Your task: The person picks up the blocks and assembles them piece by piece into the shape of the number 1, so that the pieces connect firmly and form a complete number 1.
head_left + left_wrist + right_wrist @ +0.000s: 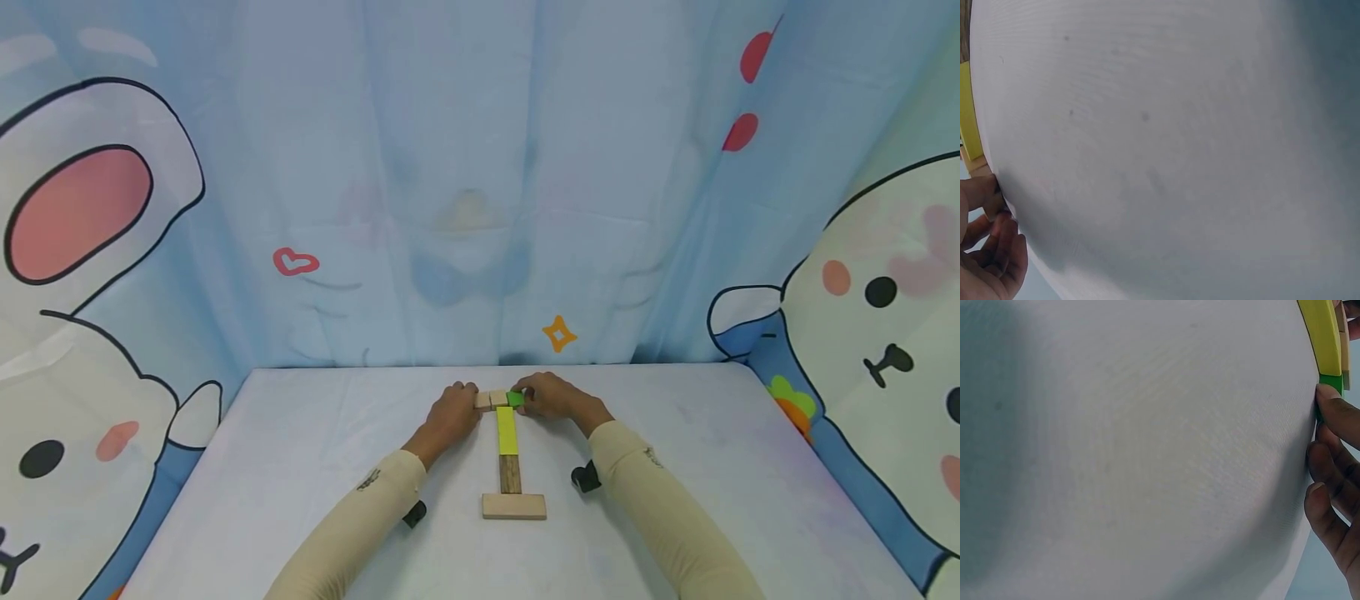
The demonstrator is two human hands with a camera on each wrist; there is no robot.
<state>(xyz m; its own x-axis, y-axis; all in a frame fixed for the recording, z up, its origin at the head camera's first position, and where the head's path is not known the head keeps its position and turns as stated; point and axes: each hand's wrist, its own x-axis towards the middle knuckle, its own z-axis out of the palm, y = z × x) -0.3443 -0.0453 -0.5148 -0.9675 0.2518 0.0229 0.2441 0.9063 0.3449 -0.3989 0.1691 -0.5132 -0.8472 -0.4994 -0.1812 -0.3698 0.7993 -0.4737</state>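
A short row of small blocks lies at the far side of the table: a plain wooden block (pixel 482 402) on the left, another plain block (pixel 498 399) beside it, and a green block (pixel 515 399) on the right. My left hand (pixel 452 412) pinches the leftmost plain block between thumb and fingers. On the opposite end, my right hand (pixel 551 395) pinches the green block, its thumb against it in the right wrist view. Below the row runs a yellow block (pixel 507 431), then a dark brown wooden block (pixel 510 474), then a long plain block (pixel 513 507) laid crosswise.
A white cloth (pixel 337 450) covers the table. Behind it hangs a light blue curtain (pixel 450 125) with printed cartoon animals. Black wrist-camera mounts (pixel 586 477) stick out beneath both sleeves.
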